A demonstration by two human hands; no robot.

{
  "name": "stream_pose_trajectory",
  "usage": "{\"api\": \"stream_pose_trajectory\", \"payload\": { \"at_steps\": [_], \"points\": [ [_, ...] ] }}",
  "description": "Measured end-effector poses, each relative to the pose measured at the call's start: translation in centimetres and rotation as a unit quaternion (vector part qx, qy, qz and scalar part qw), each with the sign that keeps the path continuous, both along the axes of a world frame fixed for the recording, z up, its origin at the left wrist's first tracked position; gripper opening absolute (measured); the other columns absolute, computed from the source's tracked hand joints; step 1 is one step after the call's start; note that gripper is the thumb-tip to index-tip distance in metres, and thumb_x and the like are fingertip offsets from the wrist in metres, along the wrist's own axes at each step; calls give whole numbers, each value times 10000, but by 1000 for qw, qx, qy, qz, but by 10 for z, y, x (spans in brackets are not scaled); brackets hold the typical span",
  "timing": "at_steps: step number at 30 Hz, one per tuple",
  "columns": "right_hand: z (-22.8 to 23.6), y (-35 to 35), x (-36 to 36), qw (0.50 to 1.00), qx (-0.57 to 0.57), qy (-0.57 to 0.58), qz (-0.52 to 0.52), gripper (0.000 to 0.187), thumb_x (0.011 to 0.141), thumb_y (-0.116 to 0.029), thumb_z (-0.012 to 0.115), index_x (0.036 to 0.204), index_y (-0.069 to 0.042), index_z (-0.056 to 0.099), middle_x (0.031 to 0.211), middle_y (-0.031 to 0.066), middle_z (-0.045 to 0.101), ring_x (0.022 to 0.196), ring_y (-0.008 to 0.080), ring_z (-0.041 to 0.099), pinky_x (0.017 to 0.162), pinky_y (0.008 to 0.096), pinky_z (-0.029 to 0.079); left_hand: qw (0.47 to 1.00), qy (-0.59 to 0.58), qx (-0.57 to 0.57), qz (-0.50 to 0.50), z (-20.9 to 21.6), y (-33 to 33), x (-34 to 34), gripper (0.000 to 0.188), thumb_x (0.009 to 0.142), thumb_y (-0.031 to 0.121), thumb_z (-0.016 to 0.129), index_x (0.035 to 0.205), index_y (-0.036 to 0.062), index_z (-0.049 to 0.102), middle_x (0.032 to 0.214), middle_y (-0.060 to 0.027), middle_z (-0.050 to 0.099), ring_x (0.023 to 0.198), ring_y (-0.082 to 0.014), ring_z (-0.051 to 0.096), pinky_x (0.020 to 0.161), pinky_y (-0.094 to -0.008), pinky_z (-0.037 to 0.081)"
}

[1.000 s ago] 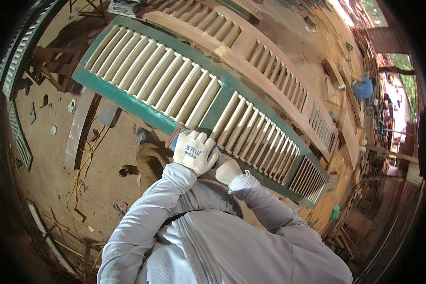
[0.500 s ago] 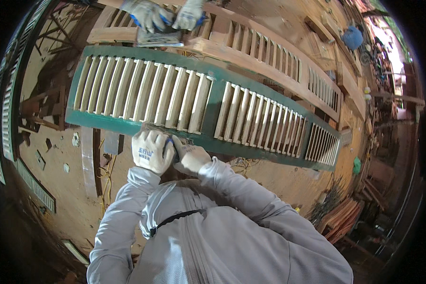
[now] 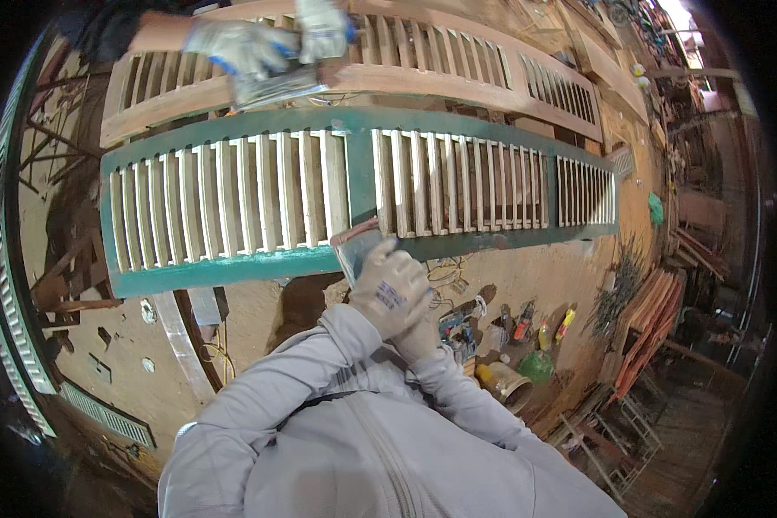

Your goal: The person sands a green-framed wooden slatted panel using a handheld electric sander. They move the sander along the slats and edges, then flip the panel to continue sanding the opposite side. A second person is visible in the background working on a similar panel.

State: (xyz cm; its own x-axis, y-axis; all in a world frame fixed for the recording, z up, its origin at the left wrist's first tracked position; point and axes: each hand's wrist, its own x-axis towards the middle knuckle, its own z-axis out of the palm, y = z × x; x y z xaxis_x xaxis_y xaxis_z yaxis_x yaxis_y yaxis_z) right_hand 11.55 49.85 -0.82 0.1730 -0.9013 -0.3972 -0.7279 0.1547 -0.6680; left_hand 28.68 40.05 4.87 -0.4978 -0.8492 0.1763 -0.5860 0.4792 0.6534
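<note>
A long louvred shutter with a green frame (image 3: pixel 220 272) and pale slats lies across in front of me. My left hand (image 3: pixel 390 292), in a whitish work glove, is closed on a folded piece of sandpaper (image 3: pixel 350 252), a flat grey sheet with a reddish edge. The sheet slants over the shutter's near rail, close to the middle crosspiece. Just below the left hand, partly behind it, is my gloved right hand (image 3: pixel 418 337); its fingers are hidden, so I cannot see whether it holds anything.
Beyond lies a bare-wood louvred shutter (image 3: pixel 380 79), where a co-worker's gloved hands (image 3: pixel 255 47) press a dark sheet. More shutters (image 3: pixel 13 259) stand at far left. On the ground at right are a bucket (image 3: pixel 508 386), bottles (image 3: pixel 524 321), a yellow cord (image 3: pixel 445 272) and stacked reddish boards (image 3: pixel 647 332).
Both my hands have moved right along the near rail, and the sandpaper now shows clearly. The view has shifted and turned, bringing the bucket and bottles into sight.
</note>
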Motion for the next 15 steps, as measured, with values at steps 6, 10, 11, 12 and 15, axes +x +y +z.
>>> {"api": "stream_pose_trajectory", "payload": {
  "at_steps": [6,10,11,12,15],
  "points": [
    [-14,-19,51,991,56,-6,-121,520,920,-295,691,1337,-8,574,1282,280,639,1191,453,611,959,473,511,993,3,-31,117,-10,-34,8,226,828,298,706,866,77,734,1050,-80,709,1115,-281,627,1121,-575,371],
    [-6,-67,69,991,-33,-37,-123,633,899,-305,716,1413,-14,489,1300,273,631,1187,475,603,971,488,502,993,18,-10,120,-15,-71,20,219,828,260,698,875,46,699,995,-117,693,1086,-314,630,1099,-510,418],
    [-7,-82,71,991,-47,-49,-119,669,889,-310,727,1428,-15,466,1304,271,630,1193,474,603,980,490,499,992,20,-20,123,-15,-83,23,224,831,259,694,872,39,689,995,-129,685,1089,-326,623,1091,-509,420],
    [-8,-97,73,990,-58,-60,-117,706,878,-316,738,1444,-15,442,1308,269,629,1199,472,603,989,491,495,992,22,-28,124,-15,-94,24,230,833,259,691,869,32,680,994,-140,677,1092,-338,617,1084,-508,423],
    [-17,-154,82,993,76,-24,-87,787,844,-338,773,1456,-21,394,1330,266,623,1220,471,601,1018,488,488,991,47,-6,128,-41,-135,34,262,843,275,676,878,17,654,1019,-183,645,1099,-384,586,1049,-527,415]
  ]
}}
